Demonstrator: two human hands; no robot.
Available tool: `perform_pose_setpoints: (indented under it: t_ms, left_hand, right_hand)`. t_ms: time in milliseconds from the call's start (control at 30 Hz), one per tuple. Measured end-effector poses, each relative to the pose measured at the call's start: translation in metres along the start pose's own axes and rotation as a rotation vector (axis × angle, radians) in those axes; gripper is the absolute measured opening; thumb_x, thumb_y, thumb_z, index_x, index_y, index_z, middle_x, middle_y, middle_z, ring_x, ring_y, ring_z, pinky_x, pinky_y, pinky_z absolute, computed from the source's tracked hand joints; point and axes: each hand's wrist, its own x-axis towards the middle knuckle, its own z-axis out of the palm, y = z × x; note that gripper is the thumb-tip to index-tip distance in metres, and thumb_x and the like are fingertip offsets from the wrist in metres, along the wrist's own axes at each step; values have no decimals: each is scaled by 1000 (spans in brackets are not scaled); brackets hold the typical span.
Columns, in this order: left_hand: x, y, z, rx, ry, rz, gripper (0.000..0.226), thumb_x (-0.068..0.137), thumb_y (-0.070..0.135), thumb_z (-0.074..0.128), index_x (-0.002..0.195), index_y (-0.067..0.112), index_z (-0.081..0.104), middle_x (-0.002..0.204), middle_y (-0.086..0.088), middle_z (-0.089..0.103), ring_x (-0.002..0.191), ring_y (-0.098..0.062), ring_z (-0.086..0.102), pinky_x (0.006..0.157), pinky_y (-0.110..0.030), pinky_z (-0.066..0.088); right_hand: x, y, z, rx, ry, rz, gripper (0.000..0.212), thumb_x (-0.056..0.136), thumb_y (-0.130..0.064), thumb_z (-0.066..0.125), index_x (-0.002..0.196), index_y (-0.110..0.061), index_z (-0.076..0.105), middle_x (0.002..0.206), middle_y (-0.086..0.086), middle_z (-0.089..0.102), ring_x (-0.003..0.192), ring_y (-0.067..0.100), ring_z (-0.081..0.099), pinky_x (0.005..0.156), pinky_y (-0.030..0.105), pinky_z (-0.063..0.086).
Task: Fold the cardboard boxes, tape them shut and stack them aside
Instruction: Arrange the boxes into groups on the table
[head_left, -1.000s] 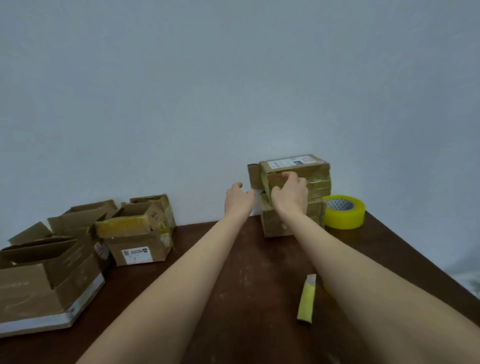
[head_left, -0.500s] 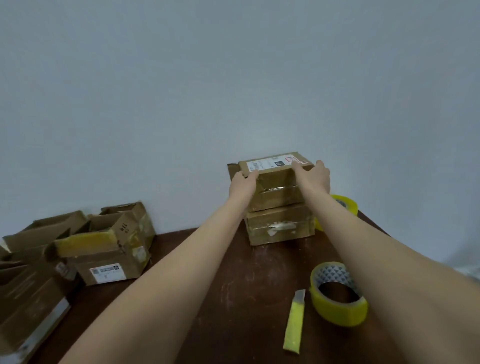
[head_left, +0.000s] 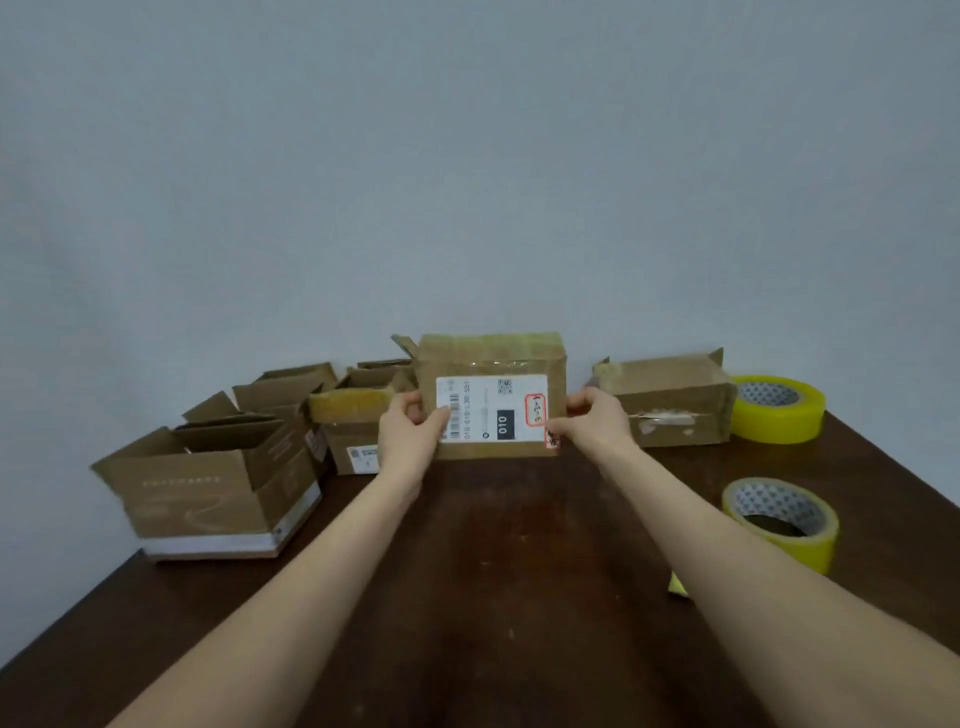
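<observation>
**Bench with boxes and tape, head view.** Both hands hold one sealed box (head_left: 493, 364) upright at the far middle of the bench (head_left: 493, 571), with its labelled face toward the camera. The left hand (head_left: 410, 434) pinches the box's left edge, thumb on the label. The right hand (head_left: 592, 421) pinches the right edge, fingers curled. Whether the lower edge touches the bench cannot be told. One second taped box (head_left: 670, 402) lies just to the right. Two yellow tape rolls sit at right: the far roll (head_left: 776, 410) beside that box, and the near roll (head_left: 779, 519) closer to the camera. At left are three open boxes (head_left: 208, 483), with a possible fourth partly hidden.
</observation>
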Motion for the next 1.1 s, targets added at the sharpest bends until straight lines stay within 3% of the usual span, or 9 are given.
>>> perform_pose_setpoints:
  t_ms: [267, 367, 433, 500, 633, 733, 833, 967, 1100]
  left_hand:
    - [-41, -71, -70, 516, -180, -120, 43, 87, 28, 65, 128, 19, 56, 117, -2, 66, 107, -17, 61, 88, -32, 50]
    - [-45, -45, -90, 901, -150, 158, 17, 86, 40, 61, 90, 25, 69, 87, 7, 69, 88, -14, 65, 73, -30, 53]
    - [-37, -18, -94, 883, -56, 425, 17, 84, 39, 63, 92, 24, 64, 83, 11, 62, 86, -13, 62, 68, -27, 47]
    - [-18, 3, -89, 799, -145, 532, 48, 78, 37, 70, 121, 24, 54, 103, 9, 59, 102, -13, 55, 78, -27, 45]
    - [20, 10, -76, 798, -449, 314, 106, 66, 37, 82, 149, 12, 21, 147, -5, 40, 132, -21, 41, 105, -35, 39]
    - [23, -4, -78, 788, -442, 323, 57, 68, 31, 81, 118, 21, 55, 116, 0, 63, 107, -17, 57, 86, -32, 48]
    - [6, -18, -85, 722, -333, 595, 21, 78, 17, 73, 82, 26, 55, 83, 12, 59, 89, -17, 61, 70, -28, 44]
    - [-6, -43, -94, 765, -319, 922, 28, 87, 4, 60, 112, 17, 66, 101, 0, 68, 93, -22, 64, 74, -35, 53]
    - [-12, -42, -97, 908, -426, 907, 45, 95, 14, 51, 137, 27, 50, 127, 0, 62, 112, -19, 59, 92, -33, 49]
  right_hand:
    - [-48, 29, 38, -397, -48, -33, 18, 89, -15, 50, 90, -27, 63, 106, -1, 65, 101, 23, 60, 79, 29, 45]
    - [-36, 8, 27, -355, 64, -55, 25, 95, -25, 45, 110, -24, 64, 120, 3, 64, 109, 26, 58, 88, 33, 44]
    - [-27, -11, 23, -298, 103, -109, 30, 96, -31, 46, 119, -20, 61, 125, 4, 62, 115, 25, 56, 94, 34, 42]
    - [-22, -31, 27, -270, 5, -187, 38, 97, -33, 47, 130, -15, 56, 133, 4, 58, 123, 23, 52, 102, 35, 38]
    - [-21, -51, 44, -421, -247, -281, 47, 100, -40, 42, 135, -11, 52, 138, 6, 53, 128, 21, 47, 104, 31, 33]
    - [-16, -58, 43, -403, -278, -212, 53, 104, -40, 27, 126, -5, 59, 134, 13, 56, 125, 26, 48, 101, 31, 33]
    - [-5, -62, 35, -330, -265, -86, 56, 103, -44, 27, 116, -3, 63, 121, 14, 63, 111, 26, 54, 95, 33, 38]
    - [-3, -68, 43, -438, -314, -58, 53, 87, -53, 59, 106, -3, 57, 108, 11, 59, 94, 25, 56, 68, 29, 45]
    - [-10, -76, 70, -870, -259, -97, 82, 72, -62, 70, 129, -7, 49, 133, 16, 46, 121, 32, 45, 97, 38, 44]
